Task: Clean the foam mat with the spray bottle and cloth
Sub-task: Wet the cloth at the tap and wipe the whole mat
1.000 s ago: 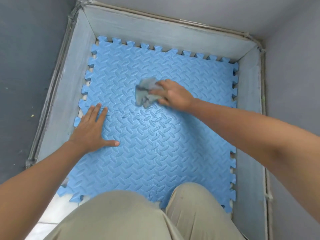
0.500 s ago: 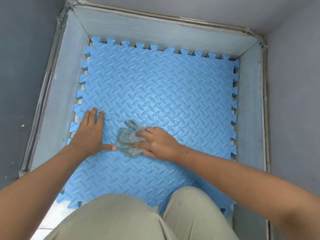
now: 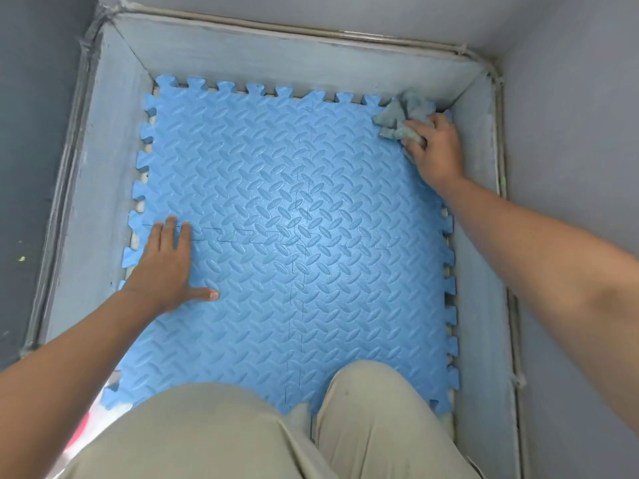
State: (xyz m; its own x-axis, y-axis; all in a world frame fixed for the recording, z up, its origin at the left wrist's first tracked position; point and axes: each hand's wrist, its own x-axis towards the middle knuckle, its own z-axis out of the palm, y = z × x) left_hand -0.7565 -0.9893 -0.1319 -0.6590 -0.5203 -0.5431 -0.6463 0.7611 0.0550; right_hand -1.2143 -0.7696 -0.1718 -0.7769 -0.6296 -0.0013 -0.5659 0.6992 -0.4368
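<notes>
At the far left of the frame a dark wall point(image 3: 31, 150) runs down beside a pale grey border point(image 3: 93, 209) that rims the floor space. Just inside it, at centre left, the left hand point(image 3: 166, 267) lies flat on the mat point(image 3: 297, 209), palm down, fingers straight and close together pointing toward the top of the frame, thumb spread out to the right; it holds nothing. The fingertips rest on a jigsaw seam that crosses the mat sideways.

The mat is blue foam with a raised leaf-like pattern and toothed edges, made of interlocking tiles, and fills the middle of the frame from the upper border down to the knees. At bottom centre, two legs in beige trousers point(image 3: 242, 437) overlap the mat's near edge.

In the upper right corner of the mat, the right hand point(image 3: 437, 150) presses a crumpled grey-green cloth point(image 3: 401, 115) against the foam, fingers curled over and gripping it. The cloth reaches the corner where the borders meet. A grey wall point(image 3: 570, 133) fills the right side.
</notes>
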